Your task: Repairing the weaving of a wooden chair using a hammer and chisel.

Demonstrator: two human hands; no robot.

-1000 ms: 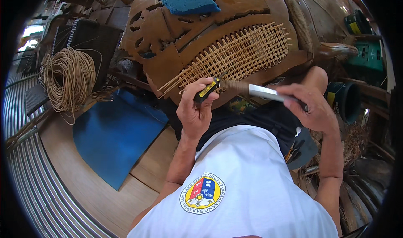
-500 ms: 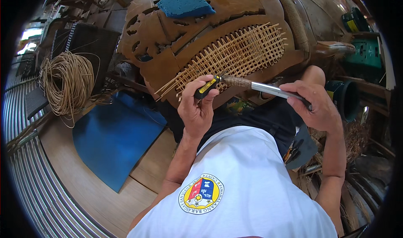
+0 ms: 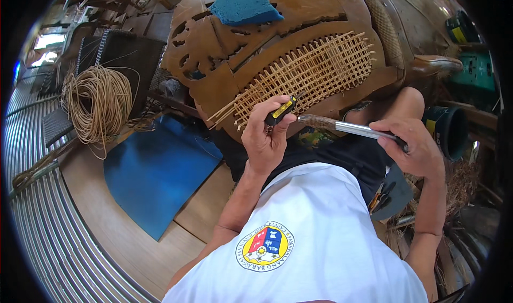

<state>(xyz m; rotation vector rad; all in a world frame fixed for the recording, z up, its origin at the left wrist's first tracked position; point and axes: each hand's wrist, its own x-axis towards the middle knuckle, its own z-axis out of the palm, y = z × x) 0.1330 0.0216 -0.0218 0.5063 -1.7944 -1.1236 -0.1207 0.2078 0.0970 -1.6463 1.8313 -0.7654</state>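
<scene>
My left hand (image 3: pixel 264 135) grips a short black-and-yellow tool handle (image 3: pixel 282 109) between thumb and fingers; any shaft or blade on it cannot be made out. Closed around the dark end of a long metal rod-like tool (image 3: pixel 355 129) is my right hand (image 3: pixel 409 143). That tool has a silvery shaft and a mottled brown section, and its far end lies just right of the yellow-and-black handle, a small gap between them. Beyond both hands is a carved brown wooden panel (image 3: pixel 214 84) with a woven cane mesh (image 3: pixel 315 71) in its opening; loose cane ends stick out at its edges.
A blue sponge-like piece (image 3: pixel 246 9) rests on the panel's far part. At the left hang a coil of cane strands (image 3: pixel 99 108) and, lower, a blue sheet (image 3: pixel 157 175) on boards. Dark buckets (image 3: pixel 449 132) and a green crate (image 3: pixel 473 71) stand at the right.
The whole view has shifted, so the scene sits farther right. The metal tool's far end has come down and away from the black-and-yellow handle. Both hands keep their holds.
</scene>
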